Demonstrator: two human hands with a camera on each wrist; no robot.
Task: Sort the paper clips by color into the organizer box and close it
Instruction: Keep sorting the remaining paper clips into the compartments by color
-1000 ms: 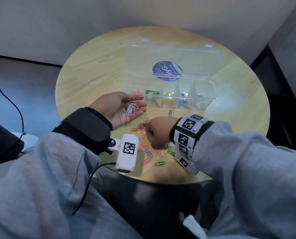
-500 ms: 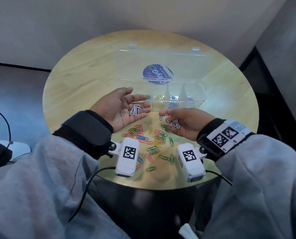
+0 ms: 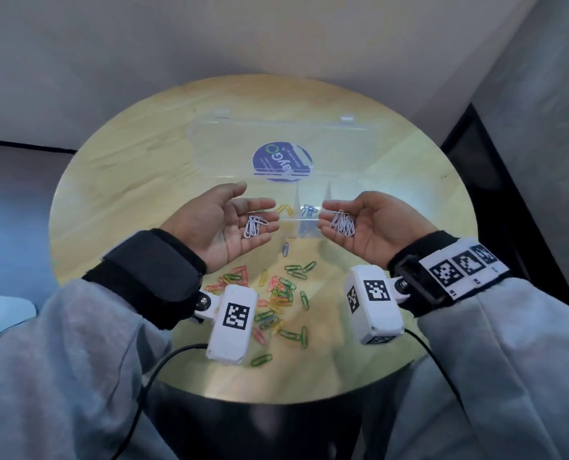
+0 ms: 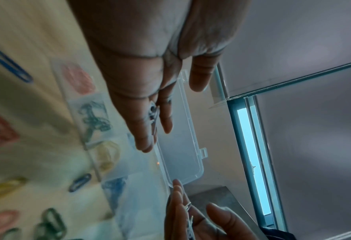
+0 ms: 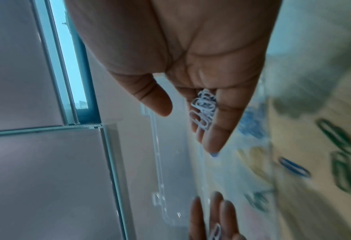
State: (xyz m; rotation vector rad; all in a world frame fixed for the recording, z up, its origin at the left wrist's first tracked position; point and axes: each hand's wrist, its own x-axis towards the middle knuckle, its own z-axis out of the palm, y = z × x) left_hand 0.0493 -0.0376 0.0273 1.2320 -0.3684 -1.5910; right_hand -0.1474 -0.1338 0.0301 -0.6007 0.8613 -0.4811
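- Left hand (image 3: 221, 224) and right hand (image 3: 369, 224), palms up with relaxed fingers, each cradle small white wire paper clips (image 3: 255, 225), loose and slippery
- Clear plastic organizer box (image 3: 283, 180) lies open at 12 o'clock on the round wooden desk (image 3: 117, 180); tip the light clips in

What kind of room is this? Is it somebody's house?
Hard to tell; maybe an office or a plain room. A small round wooden table stands in a corner of bare walls, and a narrow window shows beside grey panels.
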